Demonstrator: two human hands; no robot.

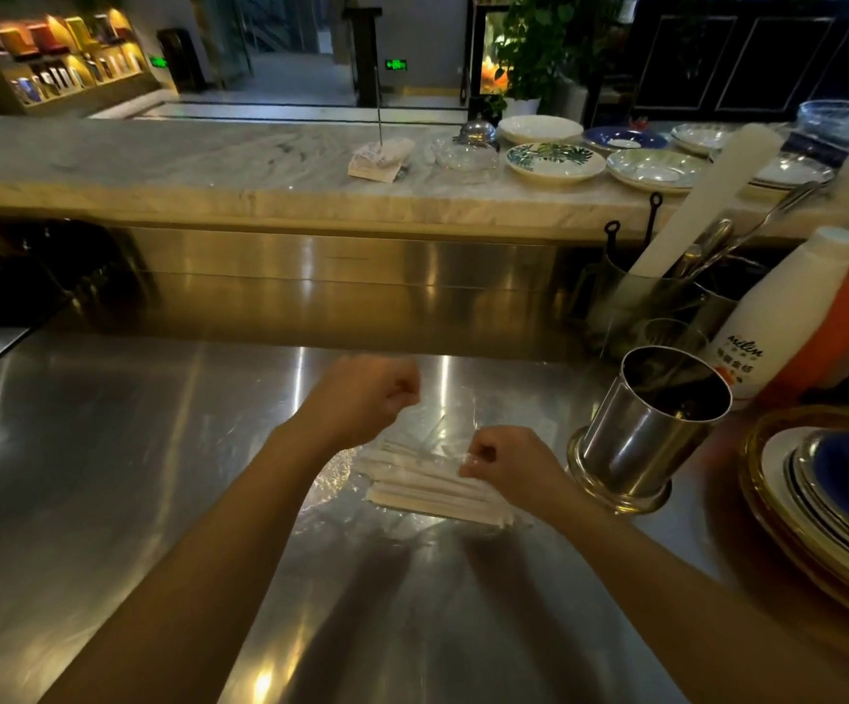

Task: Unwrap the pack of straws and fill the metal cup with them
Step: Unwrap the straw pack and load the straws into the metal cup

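Note:
A pack of white paper-wrapped straws (427,492) lies flat on the steel counter (107,475), inside a crinkled clear plastic wrap (443,424). My left hand (366,396) is closed in a fist on the far upper edge of that wrap. My right hand (509,462) pinches the wrap at the pack's right side, just above the straws. The plastic is stretched between the two hands. The metal cup (641,434) stands upright on a round base to the right of the pack, about a hand's width from my right hand; its inside looks dark.
A stack of gold-rimmed plates with a blue one (829,505) sits at the right edge. Behind the cup stand a white bottle (778,317) and a utensil holder (661,292). A marble ledge (209,165) with several plates (554,162) runs across the back.

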